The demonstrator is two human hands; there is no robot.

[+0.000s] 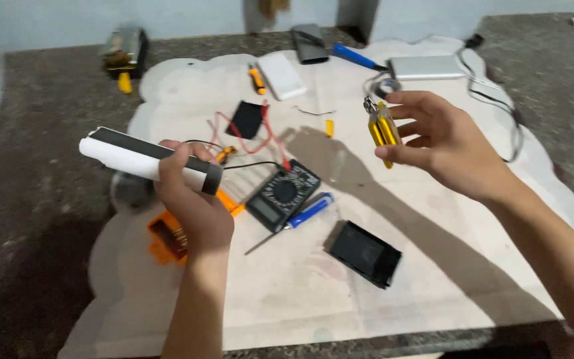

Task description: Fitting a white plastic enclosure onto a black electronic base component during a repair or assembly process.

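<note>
While both hands hover above the worktop (473, 279):
Left hand (191, 199): grip clamped around a black-and-white tube (147, 159), left of the multimeter (282, 195).
Right hand (443, 143): fingers pinched together on yellow tweezers (382, 131), far right.

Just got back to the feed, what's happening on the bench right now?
A person is working over a pale mat on a dark table. The left hand grips a white and black tube, raised above the mat. The right hand pinches a small yellow tool in its fingers. Below lie a black multimeter with red and black leads, a blue-handled screwdriver, an orange part and a flat black piece.
</note>
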